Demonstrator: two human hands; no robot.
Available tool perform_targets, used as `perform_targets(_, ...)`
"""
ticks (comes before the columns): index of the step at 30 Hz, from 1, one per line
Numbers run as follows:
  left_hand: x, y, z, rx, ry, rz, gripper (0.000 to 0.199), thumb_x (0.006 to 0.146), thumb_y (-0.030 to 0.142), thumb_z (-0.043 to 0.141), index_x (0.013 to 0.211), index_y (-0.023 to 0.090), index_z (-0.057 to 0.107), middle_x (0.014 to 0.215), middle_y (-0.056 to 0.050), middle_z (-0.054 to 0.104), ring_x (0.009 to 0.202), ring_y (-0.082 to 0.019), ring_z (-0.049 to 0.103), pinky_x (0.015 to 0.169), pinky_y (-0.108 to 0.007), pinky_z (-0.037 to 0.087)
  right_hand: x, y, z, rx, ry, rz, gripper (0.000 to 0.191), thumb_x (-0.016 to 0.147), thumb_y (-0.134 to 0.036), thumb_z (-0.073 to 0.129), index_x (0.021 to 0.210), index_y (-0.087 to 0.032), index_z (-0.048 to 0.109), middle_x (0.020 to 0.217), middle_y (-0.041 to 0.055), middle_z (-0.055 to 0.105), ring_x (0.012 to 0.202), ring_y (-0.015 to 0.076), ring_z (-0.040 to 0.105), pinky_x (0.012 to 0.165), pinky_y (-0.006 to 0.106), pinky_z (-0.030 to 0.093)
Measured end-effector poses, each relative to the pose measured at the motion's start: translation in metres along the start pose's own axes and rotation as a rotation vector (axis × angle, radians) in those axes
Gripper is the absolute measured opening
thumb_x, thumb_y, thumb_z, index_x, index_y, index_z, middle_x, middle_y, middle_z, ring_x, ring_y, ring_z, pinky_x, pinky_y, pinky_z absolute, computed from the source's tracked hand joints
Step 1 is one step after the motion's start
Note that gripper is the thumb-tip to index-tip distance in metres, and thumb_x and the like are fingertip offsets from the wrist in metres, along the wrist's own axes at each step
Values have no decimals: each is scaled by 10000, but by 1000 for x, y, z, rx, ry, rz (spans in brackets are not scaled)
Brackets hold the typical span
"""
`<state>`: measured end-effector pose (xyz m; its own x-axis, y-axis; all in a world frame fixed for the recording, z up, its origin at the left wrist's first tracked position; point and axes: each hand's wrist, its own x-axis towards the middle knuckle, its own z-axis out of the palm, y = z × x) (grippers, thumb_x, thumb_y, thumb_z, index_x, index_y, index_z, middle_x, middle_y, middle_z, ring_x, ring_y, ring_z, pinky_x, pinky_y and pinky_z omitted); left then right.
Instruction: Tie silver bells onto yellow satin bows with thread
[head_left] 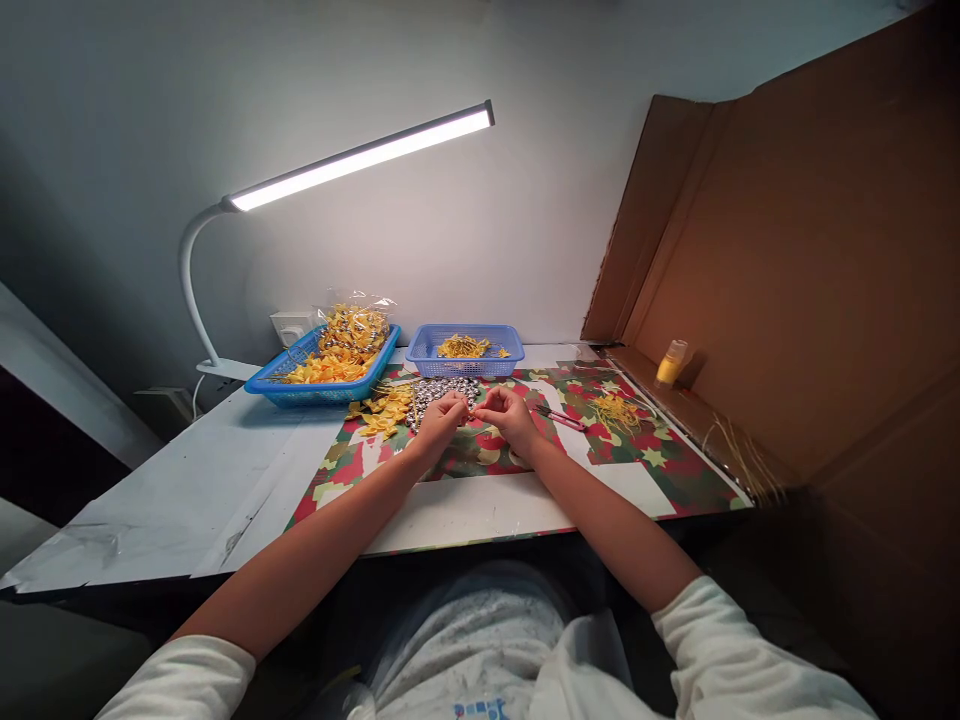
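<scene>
Both forearms reached forward, angled inward; the left hand (448, 412) and right hand (508, 412) nearly met, fingers bent, thumbs and fingertips pinched together.

So the big basket (360, 390) sits at the bench's (187, 465) back edge under the lamp (360, 160), smaller basket (465, 368) just right of it, beads (444, 392) in front of that, tweezers (561, 418) further right.

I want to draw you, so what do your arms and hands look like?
The left hand and right hand wear no gloves. The white sleeves look loose and creased, ending well above the hands.
</scene>
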<state>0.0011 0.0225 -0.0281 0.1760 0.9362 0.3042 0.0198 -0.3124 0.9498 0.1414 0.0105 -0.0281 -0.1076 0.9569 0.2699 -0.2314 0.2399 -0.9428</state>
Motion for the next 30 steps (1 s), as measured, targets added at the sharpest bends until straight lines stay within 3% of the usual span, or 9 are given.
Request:
perform_targets(13,0,-1,-1,13,0,15,211,620,281,496,446,180,433,686,-1,470,614,-117,408,554,-245,341,1,-3,-1,-143,3,-51,332,518,-373,793,602,-197,525,577,-44,534,574,117,491,554,262,408)
perform_targets(25,3,-1,-7,258,-48,213,261,689,264,462,445,186,413,679,-11,472,633,-138,439,609,-277,375,1,-1,-4,-131,-63,-28,328,526,-371,797,636,-191,547,597,-44,546,585,115,508,557,256,413)
perform_targets(30,3,0,-9,249,-101,204,256,704,299,467,473,192,443,659,-5,456,650,-147,437,629,-273,382,2,2,-6,-116,-106,-32,336,533,-387,799,659,-197,552,616,-40,567,607,127,544,572,259,430)
